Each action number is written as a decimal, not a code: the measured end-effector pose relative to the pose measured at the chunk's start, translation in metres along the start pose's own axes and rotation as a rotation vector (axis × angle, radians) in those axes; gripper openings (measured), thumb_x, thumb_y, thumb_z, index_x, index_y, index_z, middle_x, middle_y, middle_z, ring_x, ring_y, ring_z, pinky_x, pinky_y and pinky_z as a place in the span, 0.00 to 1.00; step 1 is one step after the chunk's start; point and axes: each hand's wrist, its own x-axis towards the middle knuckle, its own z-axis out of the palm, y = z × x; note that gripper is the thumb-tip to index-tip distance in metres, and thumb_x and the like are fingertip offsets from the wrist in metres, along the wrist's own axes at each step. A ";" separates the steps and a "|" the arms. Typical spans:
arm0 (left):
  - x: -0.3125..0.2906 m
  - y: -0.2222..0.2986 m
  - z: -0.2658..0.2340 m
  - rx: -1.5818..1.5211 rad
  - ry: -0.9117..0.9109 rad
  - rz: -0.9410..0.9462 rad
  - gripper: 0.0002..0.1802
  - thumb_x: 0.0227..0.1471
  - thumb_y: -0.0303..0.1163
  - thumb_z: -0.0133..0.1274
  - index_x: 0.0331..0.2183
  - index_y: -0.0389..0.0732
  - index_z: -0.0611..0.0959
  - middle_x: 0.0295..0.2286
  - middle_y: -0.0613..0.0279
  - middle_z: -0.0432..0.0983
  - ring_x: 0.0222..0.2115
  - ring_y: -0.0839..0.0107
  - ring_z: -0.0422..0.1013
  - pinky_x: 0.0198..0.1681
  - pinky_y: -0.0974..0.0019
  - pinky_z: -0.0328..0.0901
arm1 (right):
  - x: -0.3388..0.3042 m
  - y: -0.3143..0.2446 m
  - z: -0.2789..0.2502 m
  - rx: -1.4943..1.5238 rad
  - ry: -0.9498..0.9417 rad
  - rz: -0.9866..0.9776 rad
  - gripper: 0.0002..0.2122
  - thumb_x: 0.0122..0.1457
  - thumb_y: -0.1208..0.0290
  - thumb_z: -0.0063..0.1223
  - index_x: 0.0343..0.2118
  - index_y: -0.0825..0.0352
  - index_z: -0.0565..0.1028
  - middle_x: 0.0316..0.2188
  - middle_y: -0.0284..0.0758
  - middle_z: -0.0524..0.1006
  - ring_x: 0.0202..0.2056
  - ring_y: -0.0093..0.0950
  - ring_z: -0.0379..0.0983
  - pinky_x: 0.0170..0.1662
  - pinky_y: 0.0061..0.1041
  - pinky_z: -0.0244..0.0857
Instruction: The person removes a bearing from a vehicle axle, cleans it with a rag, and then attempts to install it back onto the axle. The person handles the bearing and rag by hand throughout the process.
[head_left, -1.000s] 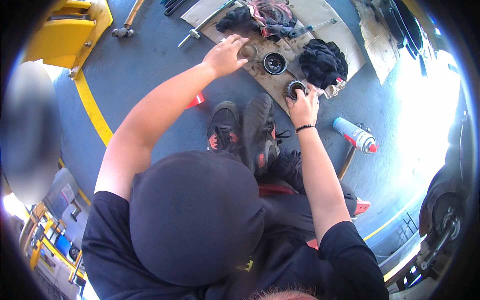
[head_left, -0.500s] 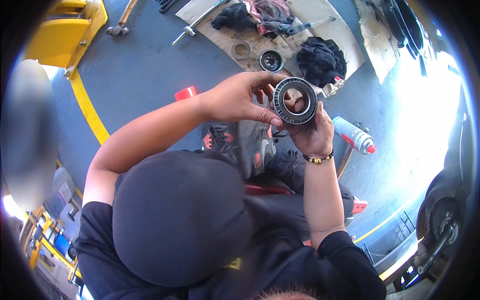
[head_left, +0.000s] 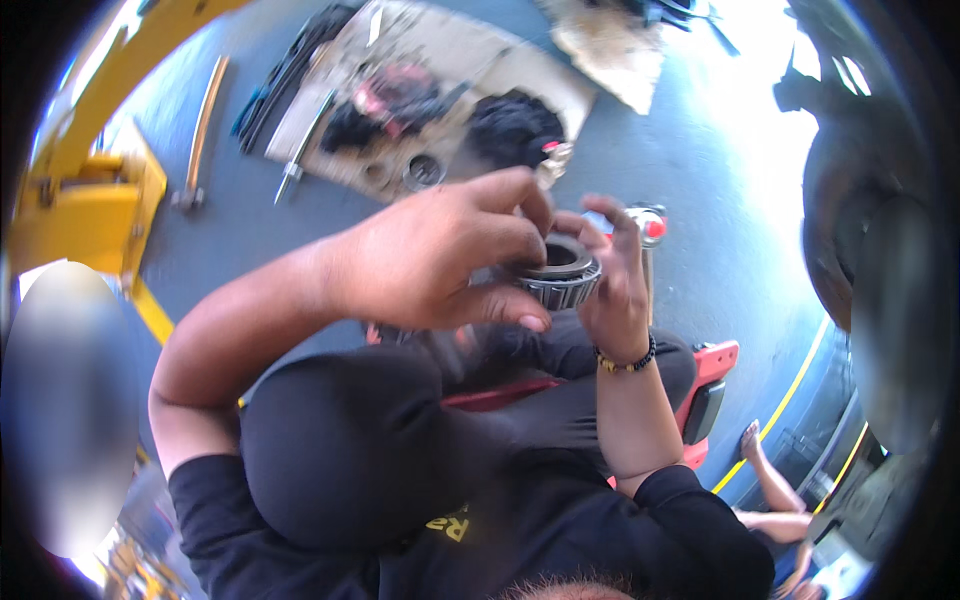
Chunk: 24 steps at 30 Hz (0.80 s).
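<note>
A dark tapered roller bearing (head_left: 562,290) is held up over my knees, its ring of rollers facing toward me. My left hand (head_left: 450,250) reaches in from the left, with fingers curled and thumb closed at the bearing's left rim. Wearing a beaded bracelet, my right hand (head_left: 620,285) wraps round the bearing's right side with bent fingers. Part of the bearing is covered by my left fingers. Just behind my right fingers shows the red-tipped end of a spray can (head_left: 650,228).
Ahead, a stained cardboard sheet (head_left: 520,55) carries rags (head_left: 510,130), a ring and a round metal part (head_left: 424,172). A hammer (head_left: 205,135) lies left, beside a yellow steel frame (head_left: 90,215). A red seat (head_left: 705,385) is under me. Another person's limbs (head_left: 775,475) show lower right.
The bearing has tipped from showing its round face to showing its rollers side-on, and it sits lower. Both hands came lower with it. The view has swung, shifting the floor things leftward.
</note>
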 end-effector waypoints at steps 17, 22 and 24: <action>0.199 0.111 0.103 -0.281 0.042 0.160 0.23 0.63 0.22 0.55 0.58 0.33 0.72 0.43 0.59 0.77 0.37 0.77 0.77 0.40 0.71 0.73 | -0.094 -0.161 -0.087 -0.411 0.681 -0.678 0.23 0.67 0.63 0.58 0.54 0.78 0.66 0.46 0.44 0.77 0.43 0.30 0.79 0.47 0.34 0.78; 0.219 0.087 0.113 -0.209 0.202 0.217 0.23 0.64 0.24 0.55 0.58 0.33 0.72 0.43 0.59 0.76 0.37 0.75 0.77 0.41 0.70 0.74 | -0.075 -0.192 -0.099 -0.535 0.642 -0.585 0.21 0.70 0.66 0.52 0.57 0.79 0.66 0.46 0.46 0.78 0.44 0.34 0.80 0.49 0.34 0.78; 0.234 0.082 0.115 -0.292 0.262 0.181 0.22 0.65 0.27 0.54 0.58 0.32 0.74 0.41 0.57 0.77 0.38 0.74 0.77 0.42 0.70 0.74 | -0.065 -0.200 -0.104 -0.512 0.602 -0.631 0.18 0.69 0.69 0.55 0.54 0.78 0.69 0.43 0.44 0.80 0.42 0.28 0.80 0.44 0.28 0.78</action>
